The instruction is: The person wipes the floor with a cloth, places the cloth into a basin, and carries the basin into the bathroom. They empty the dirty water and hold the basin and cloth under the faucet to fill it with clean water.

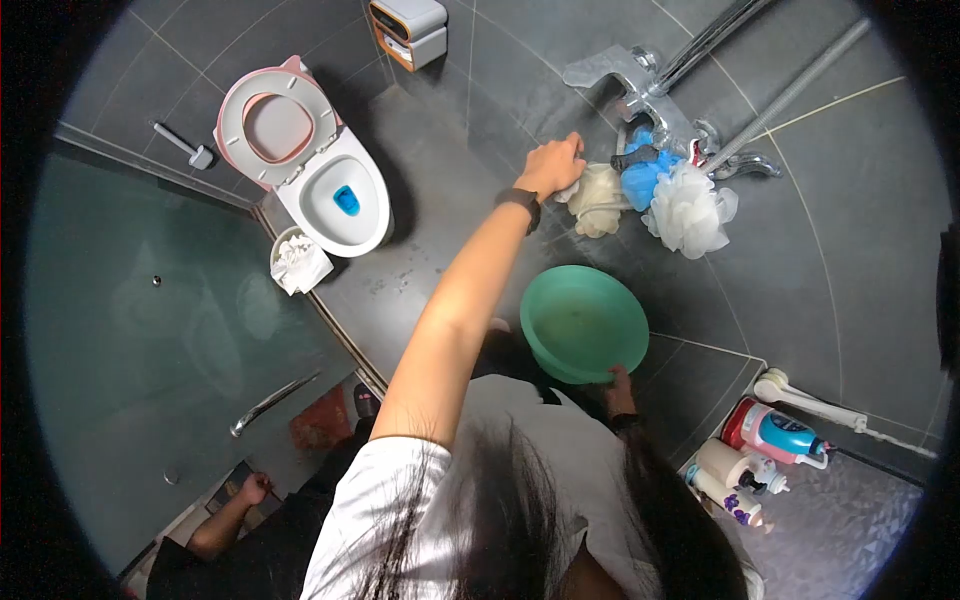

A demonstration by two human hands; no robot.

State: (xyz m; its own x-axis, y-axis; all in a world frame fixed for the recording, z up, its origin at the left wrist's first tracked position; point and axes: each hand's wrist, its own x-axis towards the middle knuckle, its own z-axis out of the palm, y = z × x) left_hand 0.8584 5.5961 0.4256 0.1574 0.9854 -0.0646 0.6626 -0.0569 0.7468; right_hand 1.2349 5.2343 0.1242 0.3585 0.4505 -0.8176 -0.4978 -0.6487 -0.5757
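My left hand [553, 165], with a dark band on its wrist, reaches out to the shower wall. Its fingers are curled, and a small pale patch shows under them that I cannot make out. Right beside it hangs a cream bath puff [597, 200], with a blue bath puff [643, 178] and a white bath puff [692, 212] further right, below the chrome shower tap [660, 105]. Low in front of me, my right hand [620, 383] grips the near rim of a green basin [540, 345]. The basin's bottom looks slightly cloudy.
A toilet [372, 215] with raised lid and a bin of white paper [300, 262] stand left. A glass door [130, 330] has a metal handle [275, 403]. Bottles [735, 465] and a white long-handled brush [815, 400] lie right. Another person's hand [257, 487] shows lower left.
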